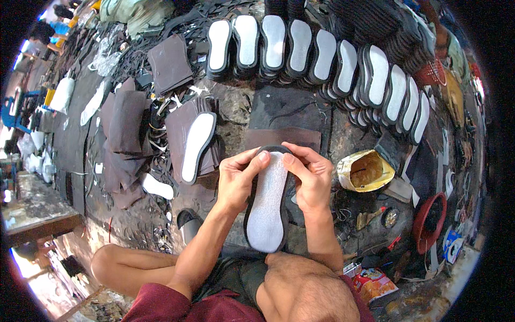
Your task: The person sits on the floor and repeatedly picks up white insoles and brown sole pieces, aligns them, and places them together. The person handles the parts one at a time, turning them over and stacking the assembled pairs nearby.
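Note:
A black shoe sole (266, 209) with a white insole on its upper face is held up in front of my lap. My left hand (237, 174) pinches its far end from the left, thumb on the white face and fingers curled behind the edge. From the right, my right hand (312, 180) grips the same end in the same way. The other end hangs toward me, touched by neither hand. To the left, another white-topped sole (198, 146) lies on a stack of brown sheets (179, 126). A loose white insole (157, 187) rests on the ground nearby.
Stacks of white-topped soles (273, 40) curve across the far side and right. A yellow open container (366, 170) stands right of my hands, with a red basin (429, 222) beyond it. Brown sheets (127, 121) and black scraps (201, 27) cover ground at left and far.

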`<state>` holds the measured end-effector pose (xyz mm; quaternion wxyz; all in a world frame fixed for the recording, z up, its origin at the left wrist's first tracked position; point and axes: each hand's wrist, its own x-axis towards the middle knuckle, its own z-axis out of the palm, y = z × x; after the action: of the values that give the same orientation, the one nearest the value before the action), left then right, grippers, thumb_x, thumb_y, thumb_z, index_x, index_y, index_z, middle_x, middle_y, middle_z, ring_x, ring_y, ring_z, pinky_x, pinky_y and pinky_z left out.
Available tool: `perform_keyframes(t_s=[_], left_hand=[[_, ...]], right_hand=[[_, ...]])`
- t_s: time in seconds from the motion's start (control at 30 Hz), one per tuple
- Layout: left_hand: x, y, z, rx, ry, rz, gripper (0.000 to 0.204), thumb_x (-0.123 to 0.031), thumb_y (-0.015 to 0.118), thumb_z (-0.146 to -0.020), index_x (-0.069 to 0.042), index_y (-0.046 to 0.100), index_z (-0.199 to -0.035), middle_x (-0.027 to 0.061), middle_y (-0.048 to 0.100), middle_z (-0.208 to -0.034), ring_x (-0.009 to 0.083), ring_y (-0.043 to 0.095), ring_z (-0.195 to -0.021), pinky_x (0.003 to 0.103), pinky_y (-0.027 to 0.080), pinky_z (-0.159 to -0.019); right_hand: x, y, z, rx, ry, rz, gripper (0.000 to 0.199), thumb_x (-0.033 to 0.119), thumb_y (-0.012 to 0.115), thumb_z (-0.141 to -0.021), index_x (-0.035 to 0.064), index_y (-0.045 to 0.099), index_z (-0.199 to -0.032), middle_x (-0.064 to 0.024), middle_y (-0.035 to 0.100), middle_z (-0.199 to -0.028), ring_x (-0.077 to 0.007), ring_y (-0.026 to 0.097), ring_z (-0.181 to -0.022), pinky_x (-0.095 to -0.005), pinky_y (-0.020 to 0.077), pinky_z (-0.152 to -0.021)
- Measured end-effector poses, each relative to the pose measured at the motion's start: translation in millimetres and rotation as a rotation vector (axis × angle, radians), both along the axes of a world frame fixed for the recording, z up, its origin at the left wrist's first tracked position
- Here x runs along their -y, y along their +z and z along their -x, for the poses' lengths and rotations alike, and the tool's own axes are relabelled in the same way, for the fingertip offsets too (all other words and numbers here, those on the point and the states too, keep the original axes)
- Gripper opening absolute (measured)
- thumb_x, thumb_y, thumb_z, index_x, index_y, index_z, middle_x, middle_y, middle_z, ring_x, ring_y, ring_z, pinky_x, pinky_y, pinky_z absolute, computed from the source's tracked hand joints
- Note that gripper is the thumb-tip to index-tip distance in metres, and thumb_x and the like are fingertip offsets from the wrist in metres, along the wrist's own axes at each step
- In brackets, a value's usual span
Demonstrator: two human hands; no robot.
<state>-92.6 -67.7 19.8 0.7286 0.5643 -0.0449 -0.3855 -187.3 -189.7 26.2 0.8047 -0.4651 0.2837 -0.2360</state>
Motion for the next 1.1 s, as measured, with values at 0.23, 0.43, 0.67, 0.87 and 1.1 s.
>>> perform_keyframes(t_s=[0.23, 0.43, 0.67, 0.87, 1.1], left_hand=[[5.0, -5.7, 7.5, 0.243, -0.049, -0.170, 0.039, -0.022, 0.066, -0.097, 0.002, 0.063, -0.127, 0.0040, 0.070, -0.110, 0.0059, 0.061, -0.091, 0.023, 0.050, -0.081], [0.9, -4.4, 4.7, -0.023, -0.078, -0.163, 0.042, -0.016, 0.072, -0.090, 0.008, 0.064, -0.124, 0.0110, 0.071, -0.111, 0.0129, 0.065, -0.095, 0.025, 0.051, -0.084], [10.9, -61.2, -32.4, -0.501, 0.436, -0.229, 0.025, -0.019, 0.071, -0.083, 0.000, 0.070, -0.099, 0.0053, 0.068, -0.085, 0.0138, 0.057, -0.065, 0.027, 0.048, -0.061], [24.9, -102.7, -20.4, -0.662, 0.201, -0.041, 0.029, -0.026, 0.063, -0.094, 0.002, 0.068, -0.098, 0.0050, 0.065, -0.079, 0.0182, 0.060, -0.067, 0.031, 0.050, -0.064], [15.8, -177.1, -13.0, 0.875, -0.039, -1.211, 0.064, -0.035, 0.080, -0.076, -0.003, 0.060, -0.128, 0.0187, 0.053, -0.127, 0.0387, 0.045, -0.117, 0.051, 0.040, -0.098]], right_hand=[[13.5, -26.4, -13.6, -0.061, -0.316, 0.178, 0.021, 0.003, 0.069, -0.091, -0.0038, 0.071, -0.111, -0.0065, 0.072, -0.099, -0.0102, 0.065, -0.085, -0.0229, 0.0523, -0.077], [24.7, -28.9, -17.7, -0.060, -0.325, 0.099, 0.027, 0.015, 0.065, -0.096, -0.0009, 0.068, -0.118, -0.0081, 0.072, -0.106, -0.0136, 0.067, -0.089, -0.0248, 0.0543, -0.077], [0.8, -18.0, 45.6, 0.011, 0.303, 1.399, 0.063, 0.023, 0.070, -0.080, 0.0094, 0.053, -0.139, -0.0146, 0.046, -0.148, -0.0358, 0.050, -0.127, -0.0489, 0.0398, -0.108], [34.0, -19.9, 63.0, -0.007, 0.320, 1.830, 0.035, 0.014, 0.066, -0.085, 0.0164, 0.067, -0.119, -0.0045, 0.069, -0.120, -0.0231, 0.066, -0.108, -0.0445, 0.0500, -0.095], [94.4, -3.3, 75.1, -0.424, -0.702, 1.348, 0.044, 0.003, 0.072, -0.088, -0.0069, 0.058, -0.128, -0.0193, 0.063, -0.128, -0.0254, 0.064, -0.108, -0.0358, 0.0526, -0.094]])
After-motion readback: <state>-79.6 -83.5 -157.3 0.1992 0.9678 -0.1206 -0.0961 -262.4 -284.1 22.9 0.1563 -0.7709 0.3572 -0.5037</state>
